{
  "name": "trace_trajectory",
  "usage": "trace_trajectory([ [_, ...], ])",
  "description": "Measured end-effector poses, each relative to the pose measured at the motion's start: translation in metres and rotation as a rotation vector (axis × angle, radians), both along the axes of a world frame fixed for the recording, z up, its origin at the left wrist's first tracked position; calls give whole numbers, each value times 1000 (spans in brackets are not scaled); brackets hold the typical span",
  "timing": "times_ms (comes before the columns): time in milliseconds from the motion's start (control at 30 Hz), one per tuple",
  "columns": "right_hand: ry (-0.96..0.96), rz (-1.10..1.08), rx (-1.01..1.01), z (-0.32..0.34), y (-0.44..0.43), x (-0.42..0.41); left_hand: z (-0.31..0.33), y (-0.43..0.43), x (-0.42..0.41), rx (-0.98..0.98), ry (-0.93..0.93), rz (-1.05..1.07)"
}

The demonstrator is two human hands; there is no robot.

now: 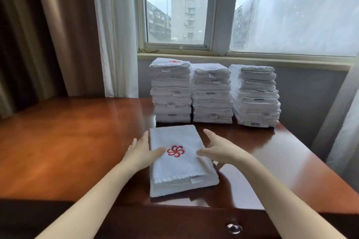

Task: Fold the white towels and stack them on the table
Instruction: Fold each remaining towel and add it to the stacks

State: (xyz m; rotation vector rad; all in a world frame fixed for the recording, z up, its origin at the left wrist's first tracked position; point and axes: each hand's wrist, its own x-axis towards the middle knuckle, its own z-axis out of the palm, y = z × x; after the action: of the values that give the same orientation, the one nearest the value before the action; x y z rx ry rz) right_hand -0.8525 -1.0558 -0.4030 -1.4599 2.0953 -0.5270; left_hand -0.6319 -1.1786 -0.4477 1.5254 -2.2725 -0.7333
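Between the two hands lies a folded white towel [180,169], flat on the wooden table [68,141] with its red flower emblem [175,151] facing up. The left hand [143,151] lies along the towel's left edge, fingers straight and together, thumb resting on the cloth just beside the emblem. The right hand [217,149] is at the towel's right edge, fingers loosely spread and reaching forward, thumb over the cloth; whether its palm touches the towel cannot be told. Neither hand pinches anything. A small label [196,180] pokes from the towel's layers nearer than the hands. Beyond the fingertips stand three stacks of folded white towels: the left stack [171,93], topped by another red emblem, the middle stack [211,95] and the right stack [256,97], set side by side below the window [176,6]. Below the wrists, a drawer front carries a metal knob [234,228]; the drawer's contents are hidden.
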Motion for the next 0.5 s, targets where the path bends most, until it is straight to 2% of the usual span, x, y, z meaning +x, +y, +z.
trace_trajectory([
  [133, -235, 30, 24, -1, -1, 4, 9, 13, 15, 247, 96, -153],
  [233, -363, -7, 87, 1, 3, 10, 22, 19, 23, 250, -9, -219],
  [300, -404, -1, 105, 0, 5, 13, 28, 22, 24, 301, -14, -266],
  [367, -416, 35, 105, 0, 10, 15, 31, 28, 24, 366, 44, -281],
  [500, -444, 18, 37, -4, 20, 14, 28, 35, 28, 518, 303, -226],
])
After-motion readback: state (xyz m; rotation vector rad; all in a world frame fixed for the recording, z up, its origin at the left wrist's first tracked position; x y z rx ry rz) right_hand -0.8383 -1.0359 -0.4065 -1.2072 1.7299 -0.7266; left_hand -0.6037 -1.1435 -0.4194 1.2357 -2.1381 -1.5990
